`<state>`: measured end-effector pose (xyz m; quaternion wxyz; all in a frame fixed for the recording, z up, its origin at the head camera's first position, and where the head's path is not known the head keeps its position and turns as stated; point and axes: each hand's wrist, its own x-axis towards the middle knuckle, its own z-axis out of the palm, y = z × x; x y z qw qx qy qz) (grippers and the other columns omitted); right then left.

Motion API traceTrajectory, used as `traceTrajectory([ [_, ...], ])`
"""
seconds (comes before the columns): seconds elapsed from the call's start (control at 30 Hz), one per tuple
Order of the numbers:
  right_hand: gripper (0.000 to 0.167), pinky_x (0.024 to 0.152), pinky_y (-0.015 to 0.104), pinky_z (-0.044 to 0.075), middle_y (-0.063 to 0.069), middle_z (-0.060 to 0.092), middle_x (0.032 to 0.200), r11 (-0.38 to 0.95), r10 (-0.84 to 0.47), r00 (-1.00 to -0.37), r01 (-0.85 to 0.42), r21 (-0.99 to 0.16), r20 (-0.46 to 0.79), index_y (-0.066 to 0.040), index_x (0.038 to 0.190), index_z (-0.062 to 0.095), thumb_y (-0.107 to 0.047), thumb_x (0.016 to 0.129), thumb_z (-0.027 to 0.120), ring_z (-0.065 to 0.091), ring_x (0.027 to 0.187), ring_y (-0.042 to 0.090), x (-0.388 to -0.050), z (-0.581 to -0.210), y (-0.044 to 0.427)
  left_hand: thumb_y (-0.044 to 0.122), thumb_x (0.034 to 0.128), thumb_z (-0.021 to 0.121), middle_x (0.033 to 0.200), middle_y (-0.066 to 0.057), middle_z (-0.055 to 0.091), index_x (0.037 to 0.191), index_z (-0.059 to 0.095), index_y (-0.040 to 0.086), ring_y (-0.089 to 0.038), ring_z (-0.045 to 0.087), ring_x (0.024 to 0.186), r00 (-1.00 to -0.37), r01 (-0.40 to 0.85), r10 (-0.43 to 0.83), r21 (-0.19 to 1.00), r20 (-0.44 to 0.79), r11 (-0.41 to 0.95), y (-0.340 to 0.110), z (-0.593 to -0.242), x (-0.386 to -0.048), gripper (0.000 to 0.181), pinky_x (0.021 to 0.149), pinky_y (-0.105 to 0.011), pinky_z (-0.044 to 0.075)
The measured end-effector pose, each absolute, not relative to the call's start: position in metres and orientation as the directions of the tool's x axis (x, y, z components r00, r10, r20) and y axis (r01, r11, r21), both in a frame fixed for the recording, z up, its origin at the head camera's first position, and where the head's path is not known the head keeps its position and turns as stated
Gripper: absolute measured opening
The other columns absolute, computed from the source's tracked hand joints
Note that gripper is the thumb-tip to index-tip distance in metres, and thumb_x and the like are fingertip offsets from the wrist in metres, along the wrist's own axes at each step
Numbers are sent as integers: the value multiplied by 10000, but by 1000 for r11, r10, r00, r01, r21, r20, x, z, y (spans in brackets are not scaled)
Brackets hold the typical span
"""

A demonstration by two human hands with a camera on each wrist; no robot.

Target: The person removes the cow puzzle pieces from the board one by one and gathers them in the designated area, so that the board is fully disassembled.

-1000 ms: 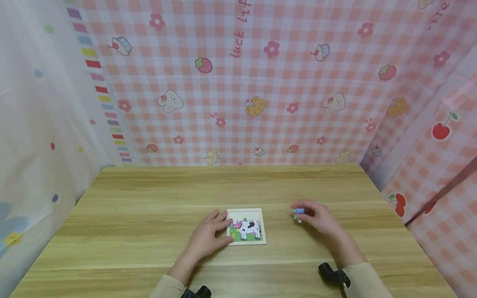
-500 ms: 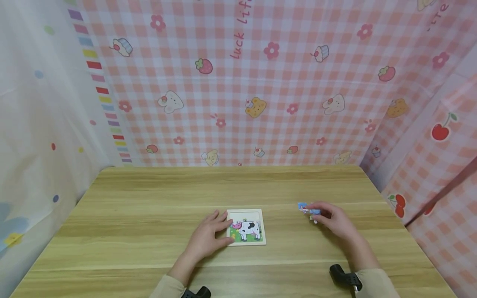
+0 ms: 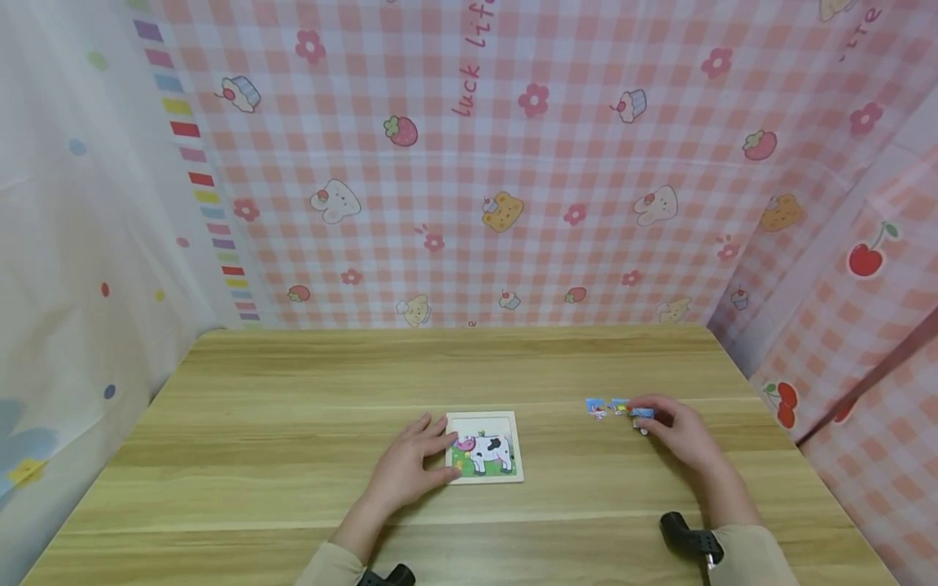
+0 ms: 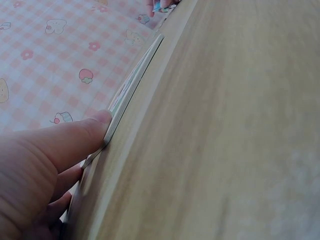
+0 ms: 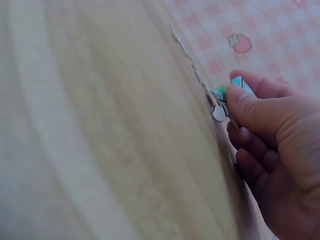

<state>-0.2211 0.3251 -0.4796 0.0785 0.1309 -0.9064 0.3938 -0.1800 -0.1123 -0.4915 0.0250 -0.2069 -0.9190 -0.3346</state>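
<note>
A square puzzle board (image 3: 491,457) with a cow picture lies on the table; its upper strip is bare. My left hand (image 3: 407,461) rests at its left edge, fingers spread, and the thumb touches the rim (image 4: 120,111) in the left wrist view. My right hand (image 3: 683,433) pinches a small blue puzzle piece (image 3: 642,413) between thumb and fingers, low over the table. In the right wrist view the piece (image 5: 243,85) is partly hidden by the thumb. Left of that hand lie two blue pieces, one (image 3: 596,408) apart from the other (image 3: 619,405).
The wooden table (image 3: 293,407) runs back to a pink checked cloth (image 3: 454,163). White patterned cloth (image 3: 88,244) hangs at the left, and more pink cloth (image 3: 865,325) at the right. Black wrist devices sit at both sleeves.
My right hand has moved to the right with the pinched piece, and the two blue pieces on the table have come into view beside it. The left hand and board have stayed in place.
</note>
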Motion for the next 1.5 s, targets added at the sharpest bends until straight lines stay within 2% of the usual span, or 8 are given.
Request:
traceTrajectory([
  [0.17,229,717,191,447,143,693,1067,719,-136,-962,-259,-645,235,-36,1153,699,-85,931,681,521,825,9,-224,-480,332,332,838,787,1472,-113,505,1294,665,109,-415,348,1425,-913,397,363,603,185,692,-113,-492,-180,523,1145,-600,292],
  [0.4,211,663,226,419,93,640,940,735,-133,-950,-285,-615,282,-19,1113,721,-54,905,702,475,781,41,-230,-483,338,322,832,792,1469,-118,507,1289,668,105,-419,350,1423,-914,396,362,610,186,686,-112,-492,-179,521,1152,-598,280],
  [0.53,206,691,226,427,114,650,986,748,-129,-945,-291,-597,299,-20,1105,726,-47,902,703,499,817,54,-234,-485,340,314,834,793,1469,-119,508,1289,669,105,-419,350,1423,-913,398,363,611,188,684,-112,-491,-179,516,1152,-597,280],
  [0.67,213,753,241,446,159,661,1067,762,-128,-947,-284,-582,294,-19,1115,724,-52,907,699,548,902,141,-238,-487,342,309,833,796,1468,-122,508,1288,669,103,-421,351,1422,-913,398,362,612,191,683,-112,-491,-179,516,1150,-600,283],
  [0.87,209,794,245,454,177,643,1092,765,-135,-947,-287,-576,292,-6,1111,723,-41,907,694,567,964,215,-242,-487,344,307,832,796,1466,-126,509,1288,669,100,-426,350,1420,-912,400,359,615,197,679,-112,-492,-179,517,1143,-609,288],
  [0.97,211,810,290,459,187,631,1114,771,-135,-953,-274,-575,272,-5,1120,720,-45,916,685,565,990,266,-242,-485,344,304,833,795,1465,-131,509,1288,668,95,-429,346,1421,-912,401,360,618,197,676,-112,-491,-179,517,1141,-612,290],
  [1.37,219,814,295,460,190,623,1118,783,-144,-949,-283,-554,281,0,1117,724,-21,901,689,569,1007,298,-243,-486,343,292,829,800,1462,-138,511,1280,673,93,-432,347,1420,-913,398,358,627,198,670,-112,-490,-178,509,1143,-612,285],
  [1.5,215,811,232,449,187,623,1115,771,-134,-947,-284,-571,291,2,1122,720,-35,914,681,569,999,252,-242,-487,344,288,828,801,1460,-143,511,1279,673,88,-436,348,1418,-912,399,357,631,200,665,-112,-490,-178,510,1140,-616,285],
])
